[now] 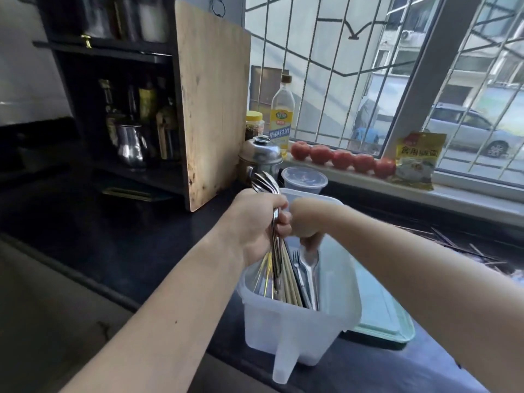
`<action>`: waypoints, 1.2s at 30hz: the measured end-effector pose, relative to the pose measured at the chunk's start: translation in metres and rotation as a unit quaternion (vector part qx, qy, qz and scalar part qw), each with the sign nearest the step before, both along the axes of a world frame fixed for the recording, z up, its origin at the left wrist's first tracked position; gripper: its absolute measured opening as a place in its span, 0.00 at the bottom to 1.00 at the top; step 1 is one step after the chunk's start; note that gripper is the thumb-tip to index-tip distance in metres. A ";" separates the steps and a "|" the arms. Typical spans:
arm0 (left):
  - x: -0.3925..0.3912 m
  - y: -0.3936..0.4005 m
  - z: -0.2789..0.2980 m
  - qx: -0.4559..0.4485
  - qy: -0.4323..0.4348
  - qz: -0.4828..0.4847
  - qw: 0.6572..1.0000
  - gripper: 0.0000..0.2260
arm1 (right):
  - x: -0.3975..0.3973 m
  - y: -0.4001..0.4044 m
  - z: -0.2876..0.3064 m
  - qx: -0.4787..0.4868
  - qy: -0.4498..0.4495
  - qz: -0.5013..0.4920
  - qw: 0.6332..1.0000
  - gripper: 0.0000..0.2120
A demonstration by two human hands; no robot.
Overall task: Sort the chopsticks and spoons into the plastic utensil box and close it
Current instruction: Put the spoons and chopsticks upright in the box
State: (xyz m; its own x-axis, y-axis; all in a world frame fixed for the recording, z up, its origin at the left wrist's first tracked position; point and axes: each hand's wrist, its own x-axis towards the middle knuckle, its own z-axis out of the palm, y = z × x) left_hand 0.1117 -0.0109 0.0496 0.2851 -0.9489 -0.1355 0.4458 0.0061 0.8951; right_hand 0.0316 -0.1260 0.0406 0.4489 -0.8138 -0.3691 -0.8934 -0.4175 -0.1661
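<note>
A translucent white plastic utensil box (286,330) stands on the dark counter, uncovered. My left hand (259,222) grips a bunch of metal spoons (265,183), bowls up, handles reaching down into the box. Wooden chopsticks (290,282) and a fork (297,260) lie inside it. My right hand (307,222) reaches into the box and holds a white plastic spoon (310,263). A pale green lid (388,316) lies flat on the counter just right of the box.
A wooden cutting board (215,109) leans against a dark shelf at the left. A steel pot (262,157), a round plastic tub (304,180), an oil bottle (282,114), several tomatoes (343,159) and a packet (416,161) line the window sill. Loose sticks (465,248) lie at right.
</note>
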 end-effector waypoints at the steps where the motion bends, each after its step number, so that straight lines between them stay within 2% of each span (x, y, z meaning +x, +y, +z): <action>1: -0.001 0.000 -0.002 -0.008 -0.016 -0.003 1.000 0.08 | -0.008 -0.003 0.013 -0.029 -0.069 -0.017 0.997 0.10; 3: -0.003 0.001 -0.004 -0.019 -0.046 -0.012 0.999 0.06 | -0.027 -0.003 0.034 -0.079 -0.206 -0.037 0.975 0.11; 4: -0.004 0.002 -0.004 -0.025 -0.055 -0.019 0.998 0.07 | -0.035 -0.001 0.042 -0.072 -0.295 -0.048 0.951 0.11; 6: -0.005 0.006 -0.004 -0.041 -0.054 -0.046 0.997 0.08 | -0.050 0.013 0.053 0.030 -0.463 -0.060 0.884 0.12; 7: -0.005 0.008 -0.003 -0.050 -0.044 -0.061 0.996 0.08 | -0.054 0.020 0.055 0.095 -0.503 -0.050 0.858 0.13; 9: -0.004 0.012 -0.001 -0.066 -0.021 -0.087 0.994 0.08 | -0.058 0.031 0.055 0.161 -0.502 -0.007 0.849 0.15; 11: -0.003 0.014 0.000 -0.080 -0.011 -0.107 0.991 0.07 | -0.056 0.036 0.052 0.168 -0.497 0.015 0.851 0.15; 14: -0.002 0.018 0.001 -0.091 -0.012 -0.124 0.988 0.07 | -0.050 0.037 0.051 0.196 -0.518 -0.010 0.832 0.15; 19: 0.000 0.017 0.000 -0.089 -0.024 -0.126 0.988 0.09 | -0.047 0.037 0.051 0.234 -0.553 -0.052 0.798 0.05; 21: 0.001 0.016 -0.002 -0.083 -0.013 -0.123 0.989 0.11 | -0.047 0.036 0.054 0.261 -0.578 -0.110 0.765 0.04; 24: -0.002 0.013 -0.003 -0.067 0.024 -0.072 0.995 0.08 | -0.053 0.025 0.069 0.261 -0.666 -0.212 0.666 0.05; 25: -0.004 0.012 -0.004 -0.060 0.015 -0.033 0.998 0.05 | -0.055 0.020 0.073 0.213 -0.667 -0.215 0.681 0.04; 26: -0.005 0.009 -0.005 -0.052 -0.008 0.012 0.999 0.04 | -0.055 0.014 0.075 0.143 -0.633 -0.202 0.733 0.04; 28: -0.007 0.005 -0.008 -0.053 -0.058 0.085 0.993 0.06 | -0.045 0.010 0.066 0.018 -0.481 -0.135 0.866 0.09; 29: -0.008 0.003 -0.010 -0.060 -0.078 0.103 0.990 0.07 | -0.036 0.011 0.055 -0.018 -0.383 -0.094 0.919 0.10; 30: -0.008 0.001 -0.012 -0.065 -0.093 0.115 0.987 0.08 | -0.027 0.010 0.041 -0.062 -0.275 -0.049 0.958 0.06; 31: -0.009 0.001 -0.012 -0.068 -0.102 0.124 0.985 0.09 | -0.019 0.009 0.028 -0.112 -0.171 -0.002 0.979 0.03; 33: -0.007 0.002 -0.013 -0.071 -0.095 0.131 0.984 0.09 | -0.006 0.007 0.006 -0.163 -0.001 0.068 0.984 0.11; 36: -0.006 0.002 -0.014 -0.074 -0.073 0.122 0.987 0.09 | 0.002 0.001 -0.014 -0.072 0.178 0.130 0.973 0.21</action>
State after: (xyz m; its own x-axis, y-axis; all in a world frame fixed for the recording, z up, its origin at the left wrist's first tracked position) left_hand 0.1058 -0.0092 0.0357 0.5140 -0.8558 0.0590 0.2808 0.2328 0.9311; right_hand 0.0336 -0.1253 0.0271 0.5107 -0.7454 -0.4285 -0.7452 -0.6323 0.2118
